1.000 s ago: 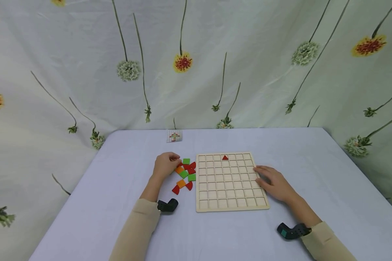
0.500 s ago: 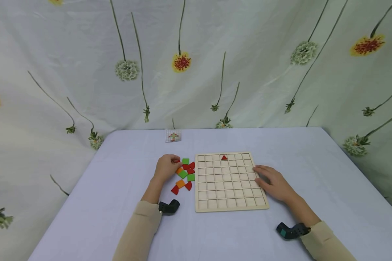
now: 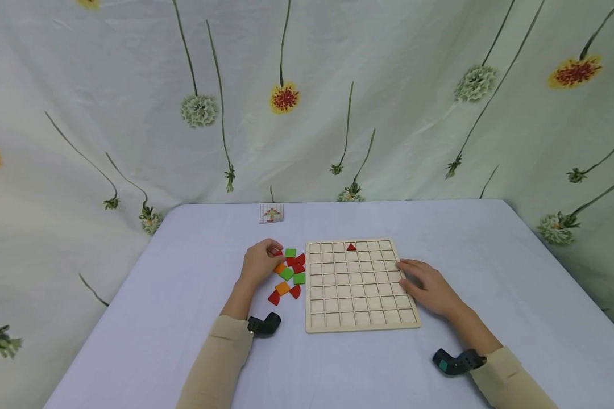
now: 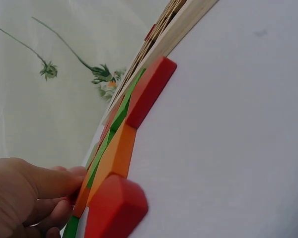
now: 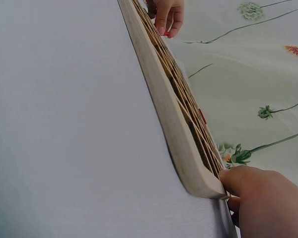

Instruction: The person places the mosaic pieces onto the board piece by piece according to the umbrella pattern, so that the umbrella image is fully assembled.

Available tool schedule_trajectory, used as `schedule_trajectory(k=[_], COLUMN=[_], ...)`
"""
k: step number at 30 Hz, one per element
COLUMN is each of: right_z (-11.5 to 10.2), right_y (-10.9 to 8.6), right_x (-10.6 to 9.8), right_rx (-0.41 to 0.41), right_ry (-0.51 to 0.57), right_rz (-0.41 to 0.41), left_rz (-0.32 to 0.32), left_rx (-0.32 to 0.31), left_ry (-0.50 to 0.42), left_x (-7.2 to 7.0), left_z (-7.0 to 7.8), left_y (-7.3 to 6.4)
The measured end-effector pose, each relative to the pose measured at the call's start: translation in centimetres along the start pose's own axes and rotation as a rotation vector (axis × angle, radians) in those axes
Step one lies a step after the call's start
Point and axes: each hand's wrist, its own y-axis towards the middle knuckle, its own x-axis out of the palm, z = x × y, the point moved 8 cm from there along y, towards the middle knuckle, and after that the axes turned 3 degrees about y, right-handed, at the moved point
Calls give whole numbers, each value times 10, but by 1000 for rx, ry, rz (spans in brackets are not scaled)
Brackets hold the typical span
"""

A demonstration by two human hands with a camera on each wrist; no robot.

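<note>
In the head view my left hand (image 3: 259, 263) pinches a small red piece (image 3: 278, 253) at the left side of a pile of flat wooden pieces; fingers hide its shape. Close by lie a green square (image 3: 290, 253), an orange square (image 3: 282, 288) and red quarter-round pieces (image 3: 295, 291). In the left wrist view the thumb and fingers of the left hand (image 4: 32, 198) meet beside the row of pieces. My right hand (image 3: 427, 287) rests with relaxed fingers on the right edge of a wooden grid board (image 3: 363, 328). A red triangle (image 3: 351, 247) sits in its top row.
A pattern card (image 3: 272, 213) with a coloured figure lies at the table's far edge, left of the board. The pile adjoins the board's left side. A flowered cloth (image 3: 409, 113) hangs behind the white table (image 3: 210, 238). Both wrists carry black devices (image 3: 264, 324).
The left hand has shifted slightly at the pile, with the red piece between its fingertips. The right hand and the board stay in place; the head view has shifted a little.
</note>
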Motion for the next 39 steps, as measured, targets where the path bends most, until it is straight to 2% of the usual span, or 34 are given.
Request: schedule_trajectory(k=[10, 15, 23, 30, 39], right_z=[0, 0, -1, -1, -1], right_y=[2, 1, 1, 0, 0], right_x=[0, 0, -1, -1, 0], right_rx=[-1, 9, -6, -8, -9], right_ry=[-11, 1, -2, 1, 4], right_rz=[-4, -7, 2, -1, 1], left_rz=[10, 0, -52, -87, -126], left_rx=[7, 28, 54, 64, 113], left_ry=[-60, -106, -153, -170, -201], left_x=[-5, -6, 2, 17, 33], left_z=[-4, 0, 20, 39, 60], left_y=[3, 5, 6, 8, 6])
